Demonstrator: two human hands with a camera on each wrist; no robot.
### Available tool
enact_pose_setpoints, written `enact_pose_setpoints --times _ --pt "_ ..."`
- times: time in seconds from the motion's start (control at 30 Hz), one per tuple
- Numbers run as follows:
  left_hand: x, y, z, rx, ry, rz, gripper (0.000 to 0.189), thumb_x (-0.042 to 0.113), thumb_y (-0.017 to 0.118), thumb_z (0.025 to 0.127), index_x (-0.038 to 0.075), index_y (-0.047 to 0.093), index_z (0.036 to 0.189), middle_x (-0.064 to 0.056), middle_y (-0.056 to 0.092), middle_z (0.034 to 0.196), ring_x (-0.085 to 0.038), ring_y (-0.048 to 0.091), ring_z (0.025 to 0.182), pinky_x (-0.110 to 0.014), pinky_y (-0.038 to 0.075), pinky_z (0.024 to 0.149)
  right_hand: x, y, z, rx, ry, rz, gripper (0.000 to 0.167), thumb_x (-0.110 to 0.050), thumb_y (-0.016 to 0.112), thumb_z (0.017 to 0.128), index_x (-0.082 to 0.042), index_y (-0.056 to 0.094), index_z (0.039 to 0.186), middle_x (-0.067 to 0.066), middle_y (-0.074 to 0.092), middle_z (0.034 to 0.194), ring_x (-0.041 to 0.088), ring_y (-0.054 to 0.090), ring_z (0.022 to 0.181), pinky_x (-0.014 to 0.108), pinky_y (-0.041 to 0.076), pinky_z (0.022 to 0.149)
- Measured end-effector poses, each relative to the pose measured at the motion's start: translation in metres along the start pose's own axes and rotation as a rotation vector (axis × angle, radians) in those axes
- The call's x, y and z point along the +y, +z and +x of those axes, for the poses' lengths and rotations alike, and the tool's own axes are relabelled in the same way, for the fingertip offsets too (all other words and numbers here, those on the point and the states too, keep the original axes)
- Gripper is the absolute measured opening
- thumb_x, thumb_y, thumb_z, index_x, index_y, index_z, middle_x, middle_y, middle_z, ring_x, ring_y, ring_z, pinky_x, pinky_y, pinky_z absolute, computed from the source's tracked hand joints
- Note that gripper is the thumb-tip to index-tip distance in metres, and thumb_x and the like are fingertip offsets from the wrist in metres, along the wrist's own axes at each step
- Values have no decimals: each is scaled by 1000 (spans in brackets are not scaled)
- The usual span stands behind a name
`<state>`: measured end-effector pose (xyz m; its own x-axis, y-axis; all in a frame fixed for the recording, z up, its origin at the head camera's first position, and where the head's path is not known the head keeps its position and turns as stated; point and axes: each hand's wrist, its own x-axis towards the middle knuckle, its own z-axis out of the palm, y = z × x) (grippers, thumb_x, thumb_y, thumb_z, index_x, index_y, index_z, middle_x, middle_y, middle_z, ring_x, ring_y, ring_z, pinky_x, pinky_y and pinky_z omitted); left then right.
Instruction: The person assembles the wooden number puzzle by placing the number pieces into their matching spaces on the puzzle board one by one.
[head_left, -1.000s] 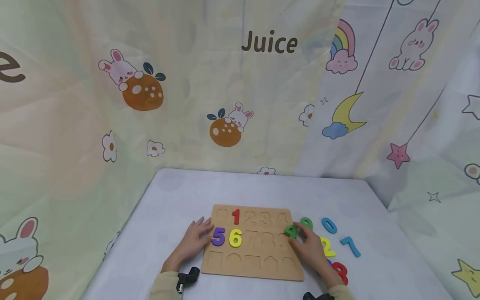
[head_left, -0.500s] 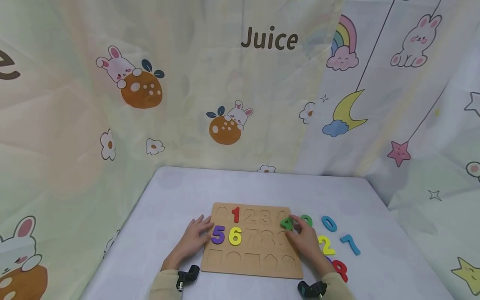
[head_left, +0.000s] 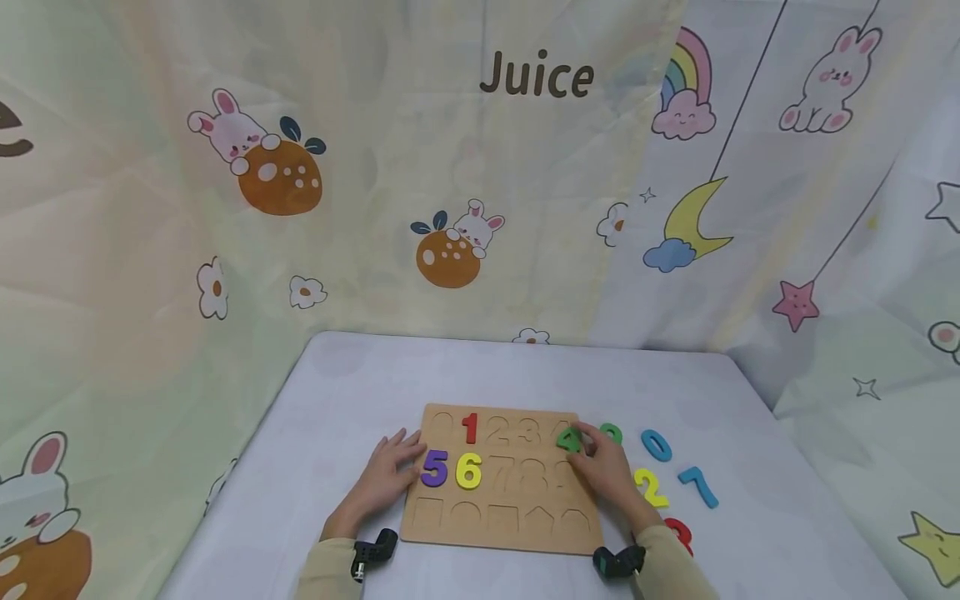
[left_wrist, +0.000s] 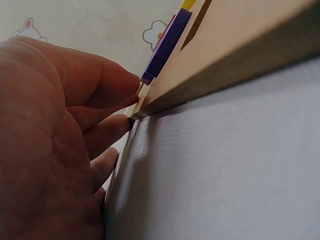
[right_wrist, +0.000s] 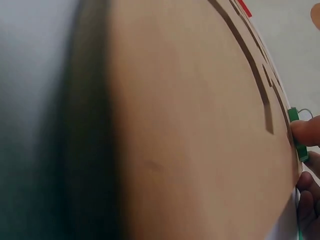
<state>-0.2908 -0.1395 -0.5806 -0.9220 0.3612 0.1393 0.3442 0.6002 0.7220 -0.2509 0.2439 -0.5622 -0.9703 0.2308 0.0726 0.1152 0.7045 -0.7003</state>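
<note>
A wooden number board [head_left: 510, 539] lies on the white table, with outlined slots in three rows. On its upper right corner, my right hand [head_left: 609, 477] pinches a green number 4 [head_left: 568, 439] between thumb and fingers, over the 4-shaped slot. The right wrist view shows the thumb against the green piece [right_wrist: 295, 120], close over the board. At the left edge my left hand [head_left: 386, 473] rests its fairly straight fingertips against the board, beside a purple number 5 [head_left: 434, 468]. A red number 1 [head_left: 470, 428] and a yellow number 6 [head_left: 468, 472] sit on the board.
Right of the board lie a blue 0 [head_left: 656, 446], a blue 7 [head_left: 699, 487], a yellow 2 [head_left: 650, 488], a partly hidden green number [head_left: 612, 432] and a red number [head_left: 681, 535] partly behind the right forearm. A printed curtain [head_left: 375, 167] hangs behind the table.
My right hand has carried the green 4 from the board's right edge left and slightly up to the top-right slot. The left hand stays at the board's left edge.
</note>
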Motion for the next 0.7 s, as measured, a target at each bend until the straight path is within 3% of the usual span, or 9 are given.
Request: enact_pose_setpoints --times 0.3,0.6,0.7 --pt "1 0 0 2 -2 -11 42 7 64 88 2 62 130 -8 47 148 -35 25 146 -52 6 122 -4 -1 5 -20 -36 -18 56 -11 75 81 -12 58 135 8 61 95 15 46 63 24 36 49" --pt "0 2 0 5 -18 20 43 6 64 87 3 62 130 -7 46 149 -35 25 146 -53 6 121 -5 -1 12 -57 -29 -62 59 -11 73 83 -14 55 139 14 61 125 18 49 70 28 39 55" --pt "0 2 1 7 -18 25 44 5 64 87 3 61 130 -7 46 149 -34 24 146 -53 7 121 -4 -1 15 -69 -42 -70 60 -11 73 83 -13 54 140 15 57 137 26 60 90 37 53 73"
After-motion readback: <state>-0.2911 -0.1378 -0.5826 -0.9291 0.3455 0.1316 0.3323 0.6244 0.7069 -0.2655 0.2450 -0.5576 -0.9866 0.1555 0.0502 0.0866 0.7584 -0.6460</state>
